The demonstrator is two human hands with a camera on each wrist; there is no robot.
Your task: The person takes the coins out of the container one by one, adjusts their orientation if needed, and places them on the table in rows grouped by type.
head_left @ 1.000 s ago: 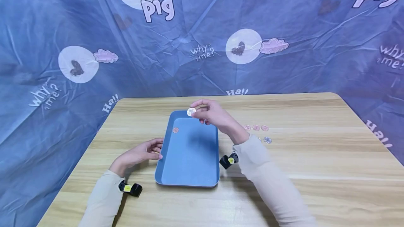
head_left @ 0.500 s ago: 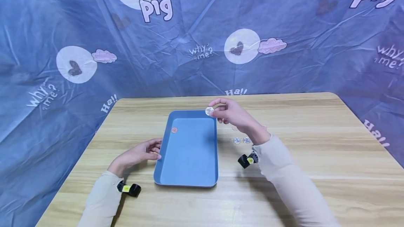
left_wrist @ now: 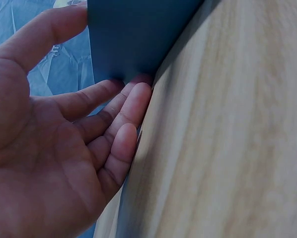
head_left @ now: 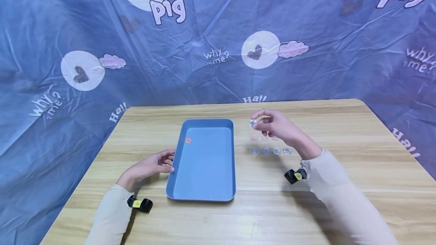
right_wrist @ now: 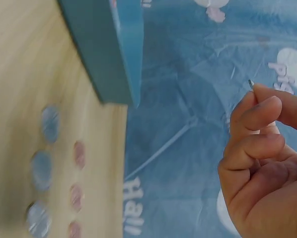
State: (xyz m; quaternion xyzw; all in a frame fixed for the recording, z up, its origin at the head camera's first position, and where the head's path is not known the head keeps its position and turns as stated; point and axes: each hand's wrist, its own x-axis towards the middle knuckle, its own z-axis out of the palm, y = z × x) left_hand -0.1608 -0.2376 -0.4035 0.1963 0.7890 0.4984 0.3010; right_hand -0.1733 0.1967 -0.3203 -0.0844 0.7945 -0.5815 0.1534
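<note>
My right hand (head_left: 281, 127) pinches a silver coin (head_left: 253, 123) between thumb and fingers, above the table to the right of the blue tray (head_left: 234, 162). In the right wrist view only the thin edge of that coin (right_wrist: 251, 84) shows at the fingertips. My left hand (head_left: 151, 166) holds the tray's left side, thumb at the rim and fingers against the outer wall; in the left wrist view the fingers (left_wrist: 133, 106) reach the wall's lower edge. A single copper-coloured coin (head_left: 188, 140) lies in the tray, towards the far left.
Right of the tray lie two rows on the wooden table (head_left: 218, 222): copper-coloured coins (head_left: 254, 138) behind, partly hidden by my right hand, and several silver coins (head_left: 266, 151) in front. A blue printed cloth (head_left: 204, 78) hangs behind the table.
My right hand has moved right with the silver coin, from above the tray's far edge to above the coin rows. The left hand and tray have stayed put.
</note>
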